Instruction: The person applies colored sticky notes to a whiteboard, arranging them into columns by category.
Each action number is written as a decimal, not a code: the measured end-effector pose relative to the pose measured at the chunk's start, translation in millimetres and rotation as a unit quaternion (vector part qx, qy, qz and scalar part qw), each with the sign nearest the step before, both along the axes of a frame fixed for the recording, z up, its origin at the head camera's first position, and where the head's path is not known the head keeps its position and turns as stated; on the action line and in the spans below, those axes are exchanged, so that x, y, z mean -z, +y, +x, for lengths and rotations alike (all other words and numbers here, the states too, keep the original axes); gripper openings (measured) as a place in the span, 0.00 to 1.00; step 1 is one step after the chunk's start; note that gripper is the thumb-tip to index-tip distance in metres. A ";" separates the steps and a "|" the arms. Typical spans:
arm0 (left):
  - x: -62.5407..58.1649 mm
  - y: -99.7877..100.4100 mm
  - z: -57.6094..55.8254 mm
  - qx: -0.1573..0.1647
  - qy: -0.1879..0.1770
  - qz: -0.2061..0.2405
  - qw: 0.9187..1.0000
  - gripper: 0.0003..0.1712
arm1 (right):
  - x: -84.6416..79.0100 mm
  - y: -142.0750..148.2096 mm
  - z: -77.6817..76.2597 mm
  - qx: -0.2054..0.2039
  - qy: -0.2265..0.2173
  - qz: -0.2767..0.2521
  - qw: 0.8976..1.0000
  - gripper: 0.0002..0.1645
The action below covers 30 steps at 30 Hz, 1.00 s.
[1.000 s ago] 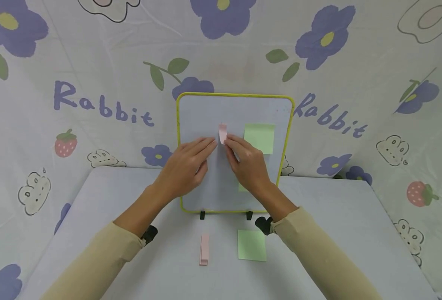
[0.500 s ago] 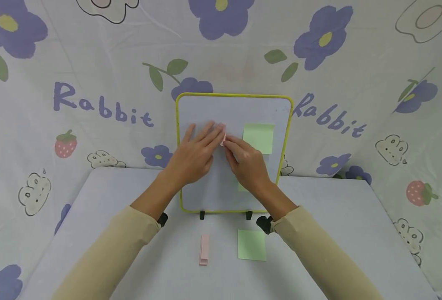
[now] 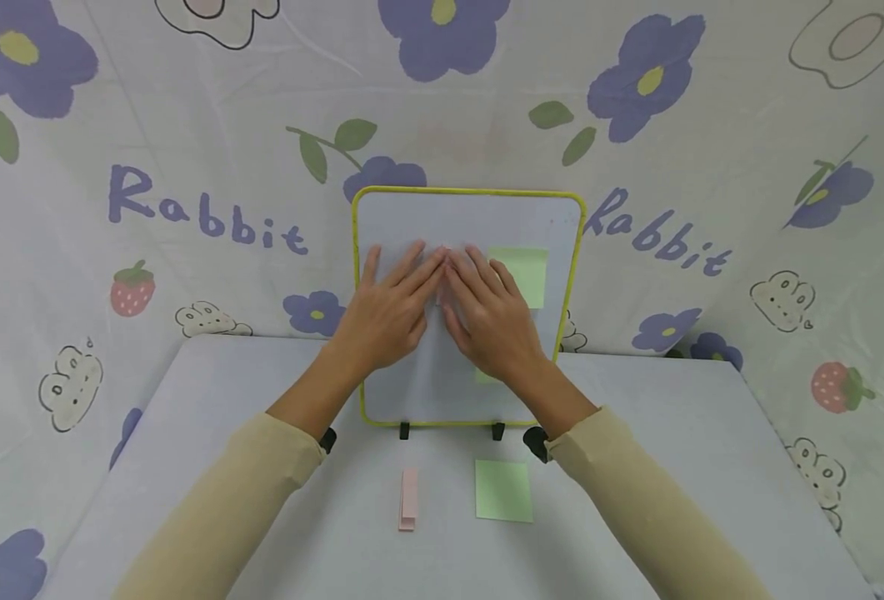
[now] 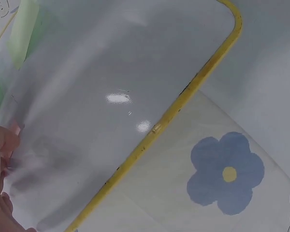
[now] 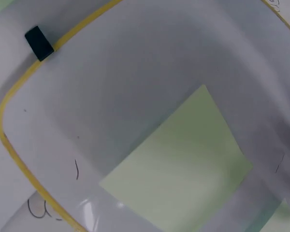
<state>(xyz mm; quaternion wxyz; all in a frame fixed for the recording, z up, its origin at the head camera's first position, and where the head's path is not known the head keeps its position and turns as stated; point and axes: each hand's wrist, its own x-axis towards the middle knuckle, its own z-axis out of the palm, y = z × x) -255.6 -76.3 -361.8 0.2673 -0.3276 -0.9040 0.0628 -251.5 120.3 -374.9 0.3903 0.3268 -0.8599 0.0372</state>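
A small pink sticky note (image 4: 15, 128) is on the white board (image 3: 412, 392) with the yellow rim, mostly covered by fingers. My left hand (image 3: 387, 321) lies against the board with fingers spread, its fingertips on the note. From the other side my right hand (image 3: 496, 321) rests with straight fingers on the note's right part, the two hands' fingertips meeting near its top. Partly behind the right hand is a green sticky note (image 3: 527, 273). Lower down, another green sticky note (image 5: 183, 159) shows whole in the right wrist view.
On the white table in front of the board lie a narrow pink sticky-note pad (image 3: 409, 498) and a square green sticky-note pad (image 3: 503, 492). Black feet (image 3: 404, 431) hold the board upright. Behind it hangs a patterned cloth (image 3: 486, 133).
The left hand has moved right and up onto the pink note, fingers spreading. The right hand has released its pinch on the note's lower end and now presses it with straight fingers.
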 end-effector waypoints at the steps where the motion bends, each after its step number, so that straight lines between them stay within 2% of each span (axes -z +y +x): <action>1: 0.0 0.0 0.1 -0.001 0.003 -0.003 1.000 0.37 | -0.8 0.6 -0.9 0.008 0.003 0.017 1.000 0.32; 4: 0.1 -0.2 0.3 -0.002 0.008 -0.006 1.000 0.37 | -3.6 1.7 -2.0 0.023 0.005 0.054 0.998 0.33; 8: -0.5 -0.4 0.7 0.000 0.011 -0.003 1.000 0.37 | -6.8 2.2 -2.3 0.029 0.005 0.073 0.997 0.33; 21: -1.0 0.4 0.2 -0.004 0.007 -0.007 1.000 0.37 | -7.5 3.1 -3.3 0.045 -0.006 0.101 0.994 0.33; 30: 1.4 0.4 1.9 -0.004 0.017 -0.010 1.000 0.37 | -3.5 3.6 -1.7 0.051 -0.008 0.111 0.992 0.34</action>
